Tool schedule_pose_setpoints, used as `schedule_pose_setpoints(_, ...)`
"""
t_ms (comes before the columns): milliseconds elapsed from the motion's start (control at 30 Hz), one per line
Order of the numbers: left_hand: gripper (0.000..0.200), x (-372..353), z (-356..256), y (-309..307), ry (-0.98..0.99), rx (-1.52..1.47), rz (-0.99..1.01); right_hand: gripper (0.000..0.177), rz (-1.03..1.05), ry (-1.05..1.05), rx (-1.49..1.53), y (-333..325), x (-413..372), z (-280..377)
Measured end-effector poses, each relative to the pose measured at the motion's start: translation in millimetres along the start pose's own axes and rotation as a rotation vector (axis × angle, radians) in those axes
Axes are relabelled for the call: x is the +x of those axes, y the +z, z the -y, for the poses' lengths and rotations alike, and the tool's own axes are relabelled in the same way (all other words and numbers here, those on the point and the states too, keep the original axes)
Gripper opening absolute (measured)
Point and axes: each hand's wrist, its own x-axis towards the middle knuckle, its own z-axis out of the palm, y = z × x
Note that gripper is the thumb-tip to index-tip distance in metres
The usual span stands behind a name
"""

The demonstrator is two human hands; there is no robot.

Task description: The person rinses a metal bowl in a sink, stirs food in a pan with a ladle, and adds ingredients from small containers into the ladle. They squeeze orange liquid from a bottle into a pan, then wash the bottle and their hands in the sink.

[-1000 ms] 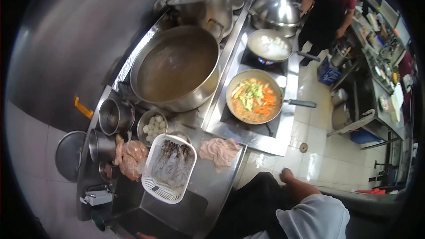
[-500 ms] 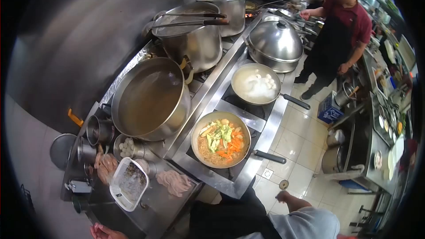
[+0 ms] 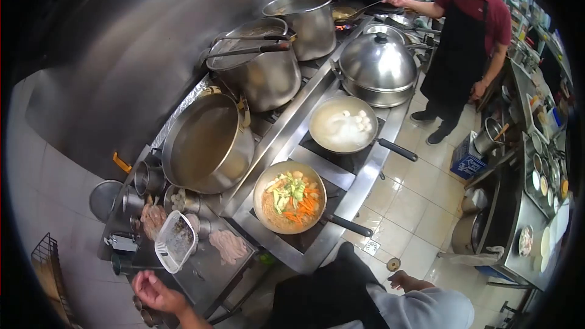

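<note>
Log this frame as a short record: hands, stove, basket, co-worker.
left hand: no object visible in it, below the basket in view
right hand: no object visible in it, beyond the stove edge
near pan: greens, orange strips
far pan: white balls in cloudy liquid
domed lid: on
basket: grey and dark contents, too unclear to name
co-worker: one hand on a utensil, other arm lowered

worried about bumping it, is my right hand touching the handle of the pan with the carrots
Apart: the head view plainly shows floor between your right hand and the pan handle.
</note>
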Motion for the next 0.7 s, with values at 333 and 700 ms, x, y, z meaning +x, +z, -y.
schedule_pose_setpoints(333, 0.024, -68, -61, 60, -0.3, -0.171, 0.061, 0.023, -0.361, -0.532, -1.002, -133, 11, -60)
schedule_pose_setpoints(700, 0.032, -156, -323, 355, -0.162, -0.637, 0.437, 0.03, -0.542, -0.642, -0.311, -271, 93, -48)
